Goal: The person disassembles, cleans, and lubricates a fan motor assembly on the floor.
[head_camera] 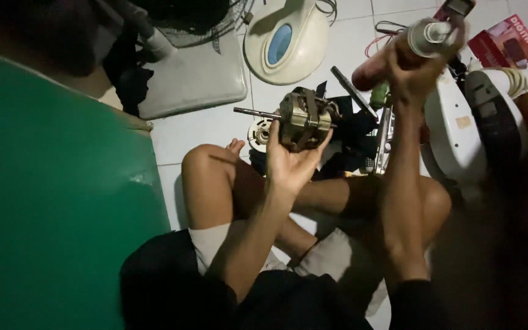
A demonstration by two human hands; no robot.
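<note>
I sit cross-legged on a white tiled floor. My left hand [291, 160] cups a brass-coloured electric motor [304, 119] from below; its steel shaft [255, 112] points left. My right hand [420, 67] is raised and closed around a spray can [426, 38] with a pale cap, held to the right of the motor and a little above it. A red-tipped tool handle [368, 73] shows just left of that hand.
A white fan base [285, 40] with a blue oval lies at the top centre, a wire fan guard [206, 27] beside it. White fan housing [459, 131] is at the right, a red box [505, 40] behind it. A green surface [50, 201] fills the left.
</note>
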